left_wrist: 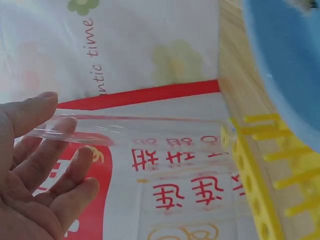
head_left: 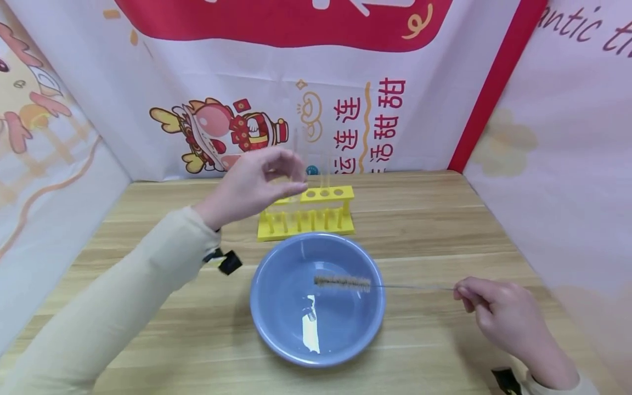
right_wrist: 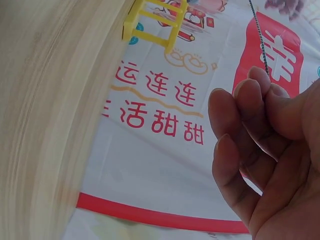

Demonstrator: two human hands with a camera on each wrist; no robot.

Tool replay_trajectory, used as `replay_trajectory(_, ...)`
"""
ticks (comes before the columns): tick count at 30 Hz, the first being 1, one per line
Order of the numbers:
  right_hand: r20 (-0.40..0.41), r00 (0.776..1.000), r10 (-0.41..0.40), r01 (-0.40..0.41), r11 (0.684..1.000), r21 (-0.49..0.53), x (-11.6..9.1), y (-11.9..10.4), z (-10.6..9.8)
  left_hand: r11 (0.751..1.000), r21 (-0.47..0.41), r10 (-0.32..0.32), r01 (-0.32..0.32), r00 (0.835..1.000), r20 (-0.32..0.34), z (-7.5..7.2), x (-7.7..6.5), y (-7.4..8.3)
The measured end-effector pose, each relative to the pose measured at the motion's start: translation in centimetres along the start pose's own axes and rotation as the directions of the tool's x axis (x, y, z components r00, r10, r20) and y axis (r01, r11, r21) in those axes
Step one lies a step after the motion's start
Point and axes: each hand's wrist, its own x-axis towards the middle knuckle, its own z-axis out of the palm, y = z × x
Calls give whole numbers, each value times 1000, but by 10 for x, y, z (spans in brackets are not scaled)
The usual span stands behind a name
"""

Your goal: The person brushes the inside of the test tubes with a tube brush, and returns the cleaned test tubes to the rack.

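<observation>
My left hand [head_left: 257, 181] is over the yellow test tube rack [head_left: 306, 233], with thumb and index finger around the upper end of a clear test tube [left_wrist: 150, 131]. The tube's lower end meets the rack's top bar in the left wrist view. Another clear test tube [head_left: 325, 170] stands in the rack, to the right of that hand. On the right, my right hand [head_left: 508, 315] pinches the thin wire handle of a test tube brush [head_left: 343, 283]. The brush lies level, its bristles above the blue basin [head_left: 259, 315].
The basin stands on the wooden table [head_left: 429, 340], just in front of the rack, with a bright reflection inside it. Printed cloth walls [head_left: 429, 109] close off the back and both sides. Black straps [head_left: 229, 262] are at the wrists.
</observation>
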Motion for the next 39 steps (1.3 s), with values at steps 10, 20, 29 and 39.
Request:
replay_trajectory(10, 8, 1000, 17, -17, 1000, 9, -5, 0, 3, 996, 58, -65, 61, 995, 80, 13, 84, 7)
replay_trajectory(20, 12, 1000, 15, -15, 1000, 14, -5, 0, 6, 988, 75, -148, 137, 976, 158, 33, 132, -12)
replay_trajectory(29, 19, 1000, -7, 7, 1000, -3, -3, -1, 6, 968, 180, -220, 176, 938, 269, 44, 154, -30)
replay_trajectory(39, 28, 1000, 3, -3, 1000, -13, -2, 1, 2, 945, 282, -247, 163, 925, 291, 46, 157, -31)
